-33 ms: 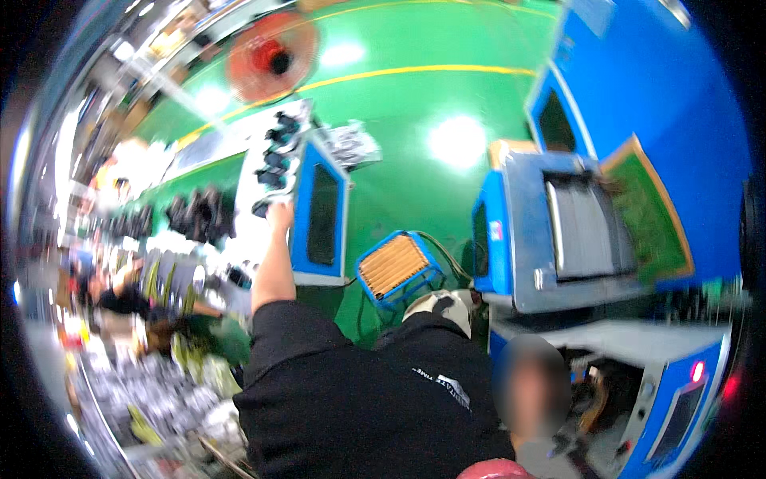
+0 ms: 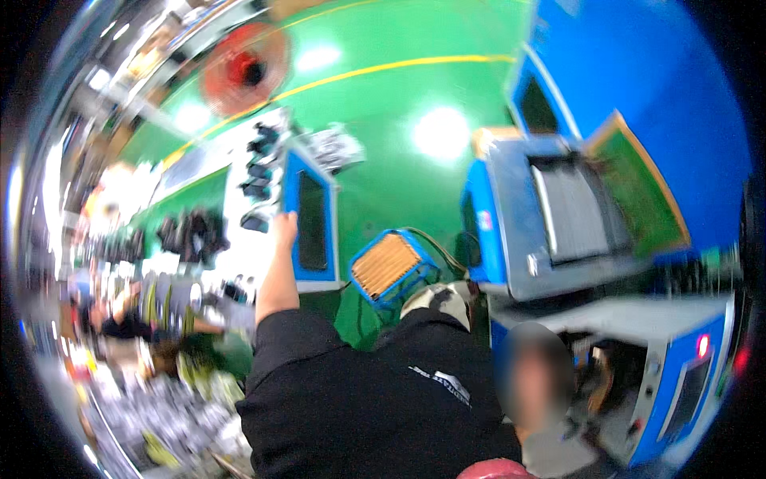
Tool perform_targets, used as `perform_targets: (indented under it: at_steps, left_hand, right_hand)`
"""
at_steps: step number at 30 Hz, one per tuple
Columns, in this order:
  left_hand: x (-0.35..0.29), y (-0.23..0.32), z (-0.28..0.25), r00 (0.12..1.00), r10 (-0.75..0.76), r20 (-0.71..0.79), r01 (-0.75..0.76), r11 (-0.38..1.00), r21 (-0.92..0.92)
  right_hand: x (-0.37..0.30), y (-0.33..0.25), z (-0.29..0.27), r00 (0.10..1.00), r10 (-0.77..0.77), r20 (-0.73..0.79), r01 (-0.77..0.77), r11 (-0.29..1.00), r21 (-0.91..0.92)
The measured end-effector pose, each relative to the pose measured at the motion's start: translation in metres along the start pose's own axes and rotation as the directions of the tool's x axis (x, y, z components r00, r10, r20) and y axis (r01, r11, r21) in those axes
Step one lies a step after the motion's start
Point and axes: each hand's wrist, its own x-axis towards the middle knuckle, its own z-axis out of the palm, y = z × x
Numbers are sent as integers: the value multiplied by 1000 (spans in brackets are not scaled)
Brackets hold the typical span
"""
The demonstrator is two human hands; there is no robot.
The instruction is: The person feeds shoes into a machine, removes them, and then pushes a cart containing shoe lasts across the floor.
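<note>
Dark pieces (image 2: 257,185) lie in a row on the white table (image 2: 246,251) in the head view, the nearest one just beside the left hand (image 2: 285,227). Blur hides whether its fingers are spread or pressed together. A slatted stool (image 2: 387,265) stands on the green floor (image 2: 387,188).

Dark pieces (image 2: 257,188), apparently curved though blurred, lie in a row along the white tabletop (image 2: 242,249).

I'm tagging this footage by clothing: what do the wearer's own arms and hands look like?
The left arm has a loose black short sleeve; below it the arm is bare, and the left hand shows no glove. The right hand is out of view.
</note>
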Motion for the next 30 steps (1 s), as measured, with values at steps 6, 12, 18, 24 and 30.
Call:
perform_targets:
  at_steps: [6, 12, 18, 24, 30]
  left_hand:
    - [-139, 158, 193, 708, 381, 594, -232, 921, -313]
    - [-182, 328, 188, 203, 637, 743, -496, 721, -484]
    - [-136, 372, 237, 319, 578, 751, -563, 753, -340]
    - [-67, 310, 362, 220, 402, 889, -457, 848, -270]
    - [-78, 347, 348, -286, 524, 802, -958, -147, -246]
  right_hand:
    - [-5, 25, -57, 826, 4, -564, 70, 992, 109]
    - [-20, 0, -156, 396, 55, -917, 43, 996, 78]
    - [11, 12, -213, -26, -246, -969, -180, 955, -237]
    - [99, 50, -210, 40, -471, -881, -478, 766, -431]
    - [114, 67, -217, -181, -614, -769, -559, 707, -433]
